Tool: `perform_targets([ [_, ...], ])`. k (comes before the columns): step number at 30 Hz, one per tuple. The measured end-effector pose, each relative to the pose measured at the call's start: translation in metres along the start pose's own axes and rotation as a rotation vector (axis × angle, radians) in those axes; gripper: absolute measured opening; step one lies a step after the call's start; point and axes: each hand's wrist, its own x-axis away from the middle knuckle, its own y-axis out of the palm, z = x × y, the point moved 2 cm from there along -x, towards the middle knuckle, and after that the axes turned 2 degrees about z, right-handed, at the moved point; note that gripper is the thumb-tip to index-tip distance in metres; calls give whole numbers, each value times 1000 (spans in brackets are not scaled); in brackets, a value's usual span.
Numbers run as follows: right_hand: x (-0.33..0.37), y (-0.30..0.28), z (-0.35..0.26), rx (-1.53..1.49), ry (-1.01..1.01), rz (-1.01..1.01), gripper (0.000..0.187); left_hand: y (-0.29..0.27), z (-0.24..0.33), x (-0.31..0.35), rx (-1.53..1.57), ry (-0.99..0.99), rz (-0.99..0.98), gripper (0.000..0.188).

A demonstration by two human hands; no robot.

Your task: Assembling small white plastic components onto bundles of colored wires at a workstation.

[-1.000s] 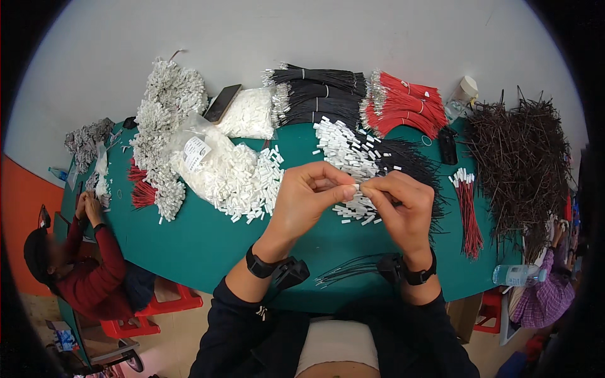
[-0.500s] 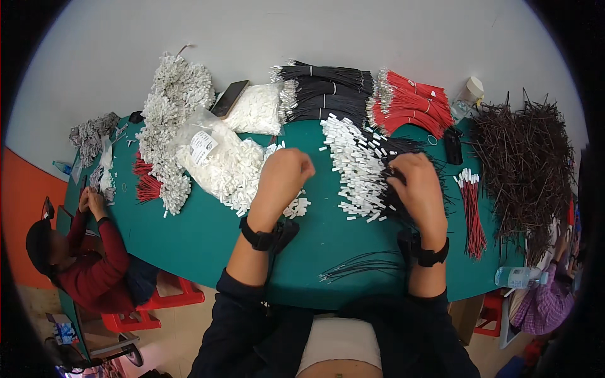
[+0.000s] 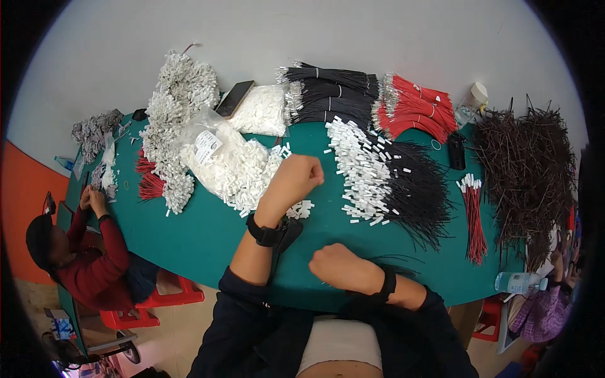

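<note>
The left hand [image 3: 295, 181] is hovering at the right edge of a loose heap of white pieces [image 3: 249, 184]. Its fingers are bending inward, but the tips are not showing, so I cannot tell how narrow the grip is or whether it is holding a piece. The right hand [image 3: 337, 263] is hanging over the near part of the green surface [image 3: 157, 233], its wrist partly covering a few loose black wires [image 3: 398, 257]. Its back is facing up and hiding the fingertips; whether that grip is wide, narrow or touching a wire, I cannot tell.

Farther off, right of the heap, a fan of black wires [image 3: 419, 196] is lying with its white ends [image 3: 362, 170] pointing left. Right of that, a slim red bundle [image 3: 476, 220] is lying alone.

For neat handling, the right fingers should probably be pinching one wire close to its end, not dragging its neighbours along. The left should ideally be taking a single piece and leaving its end exposed. Keeping both wrists clear of the fan would be sparing its alignment.
</note>
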Motion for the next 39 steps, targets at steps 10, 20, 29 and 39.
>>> perform_targets([
  [10,8,-44,28,-269,-53,54,5,-23,56,24,895,58,24,17],
  [20,63,-118,41,-666,321,1022,7,-19,82,45,930,112,45,22],
  [29,65,-117,39,-525,378,1175,9,-17,80,43,984,36,6,18],
  [39,68,-128,32,-313,354,1144,13,-16,82,43,1018,49,15,17],
])
